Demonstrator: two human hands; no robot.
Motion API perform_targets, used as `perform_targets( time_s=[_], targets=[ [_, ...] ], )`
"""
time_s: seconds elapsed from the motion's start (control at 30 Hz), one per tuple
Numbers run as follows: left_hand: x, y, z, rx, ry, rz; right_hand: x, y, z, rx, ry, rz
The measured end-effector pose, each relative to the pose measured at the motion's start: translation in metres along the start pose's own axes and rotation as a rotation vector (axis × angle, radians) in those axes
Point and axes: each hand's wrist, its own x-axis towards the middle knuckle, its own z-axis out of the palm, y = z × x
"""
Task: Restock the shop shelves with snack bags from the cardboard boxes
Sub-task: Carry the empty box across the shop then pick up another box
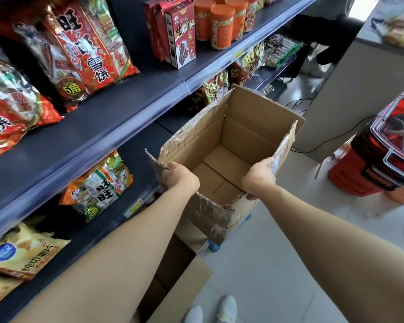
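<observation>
**Standing by the shelves (107, 122), cardboard box (243, 127) in hand**

Snack bags (79, 50) fill the dark tiers on the left. Beside them the cardboard box is open at the top, its bare floor showing. The left hand (181, 178) curls round its near-left flap; the right hand (259, 177) pinches the right flap.

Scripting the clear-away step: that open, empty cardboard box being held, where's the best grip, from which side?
Take the cardboard box by the top rim of its two side walls at the near corners, coming from above, where the left hand and right hand grip now. Open and empty, its rim is free; the torn flaps look flimsy.
</observation>
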Motion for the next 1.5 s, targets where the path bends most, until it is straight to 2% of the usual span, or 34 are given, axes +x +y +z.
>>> perform_targets(
  time_s=[0.07, 0.1, 0.17, 0.23, 0.33, 0.4, 0.5, 0.57, 0.67, 0.77, 0.93, 1.5],
  targets=[
    [-0.004, 0.005, -0.009, -0.018, -0.015, 0.071, -0.014, 0.008, -0.011, -0.196, 0.014, -0.017],
    [-0.008, 0.010, -0.014, -0.021, -0.018, 0.111, -0.017, 0.015, -0.018, -0.423, -0.011, -0.061],
    [-0.023, 0.023, -0.027, 0.011, -0.033, 0.194, -0.031, 0.026, -0.024, -0.465, -0.049, -0.097],
    [-0.040, 0.036, -0.039, 0.066, -0.047, 0.268, -0.042, 0.039, -0.025, -0.340, -0.050, -0.059],
    [-0.070, 0.055, -0.051, 0.131, -0.059, 0.390, -0.071, 0.064, -0.028, 0.081, 0.070, 0.094],
    [-0.089, 0.071, -0.054, 0.163, -0.076, 0.460, -0.092, 0.084, -0.030, 0.212, 0.096, 0.162],
    [-0.124, 0.090, -0.056, 0.188, -0.093, 0.561, -0.121, 0.112, -0.032, 0.244, 0.074, 0.247],
    [-0.143, 0.099, -0.054, 0.190, -0.107, 0.618, -0.135, 0.128, -0.028, 0.391, 0.113, 0.304],
    [-0.171, 0.111, -0.045, 0.195, -0.138, 0.707, -0.149, 0.155, -0.013, 0.948, 0.155, 0.441],
    [-0.203, 0.120, -0.029, 0.210, -0.189, 0.789, -0.174, 0.187, 0.002, 1.254, 0.323, 0.546],
    [-0.252, 0.137, 0.009, 0.259, -0.206, 0.921, -0.203, 0.229, 0.033, 1.325, 0.344, 0.727],
    [-0.422, 0.202, 0.192, 0.464, -0.462, 1.149, -0.274, 0.411, 0.154, 1.490, 0.285, 1.034]
  ],
)
